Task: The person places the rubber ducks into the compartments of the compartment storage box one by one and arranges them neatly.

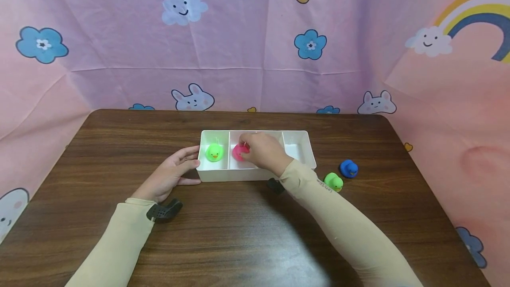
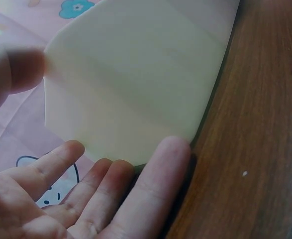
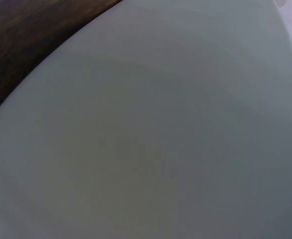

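Duck (image 1: 237, 153), pink, is pinched by my right hand (image 1: 264, 150) in the tray's (image 1: 223, 175) middle section; my left hand (image 1: 171, 174), fingers spread, touches the left edge: slack bracing might let a bump skid it.

Brown wood-grain table (image 1: 223, 225) under 1 white tray (image 1: 217, 176), 1 green duck (image 1: 334, 182), 1 blue duck (image 1: 349, 168)

Two green ducks (image 1: 214, 153), one pink duck (image 1: 239, 152), one blue duck (image 1: 349, 168). One white box (image 1: 227, 175), three parts (image 1: 292, 151). Two hands (image 1: 170, 172). One tabletop (image 1: 223, 234).
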Demonstrator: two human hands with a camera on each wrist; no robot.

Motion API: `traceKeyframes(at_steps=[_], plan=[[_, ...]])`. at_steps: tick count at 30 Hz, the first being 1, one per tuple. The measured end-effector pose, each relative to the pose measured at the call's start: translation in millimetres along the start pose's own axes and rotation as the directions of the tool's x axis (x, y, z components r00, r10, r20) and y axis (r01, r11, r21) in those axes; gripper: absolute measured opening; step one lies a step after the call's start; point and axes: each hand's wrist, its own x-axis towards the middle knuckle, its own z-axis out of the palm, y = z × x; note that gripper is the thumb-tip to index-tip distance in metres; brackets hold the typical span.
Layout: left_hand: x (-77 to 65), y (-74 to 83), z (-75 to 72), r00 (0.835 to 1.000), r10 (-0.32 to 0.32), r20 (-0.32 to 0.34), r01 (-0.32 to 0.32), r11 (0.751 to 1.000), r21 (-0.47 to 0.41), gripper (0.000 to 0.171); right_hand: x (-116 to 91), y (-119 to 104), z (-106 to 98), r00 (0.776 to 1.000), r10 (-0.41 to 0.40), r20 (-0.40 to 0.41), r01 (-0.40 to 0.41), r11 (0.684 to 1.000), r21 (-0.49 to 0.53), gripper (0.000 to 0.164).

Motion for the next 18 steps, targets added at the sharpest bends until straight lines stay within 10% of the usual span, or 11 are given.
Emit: traceKeyframes(at_steps=[18], plan=[[-0.1, 2.0, 0.8, 1.000, -0.007, 0.003, 0.007, 1.000, 0.003, 0.067, 2.2, 1.3, -2.0, 0.999, 0.009, 0.049, -0.009, 1.000, 0.002, 0.029]])
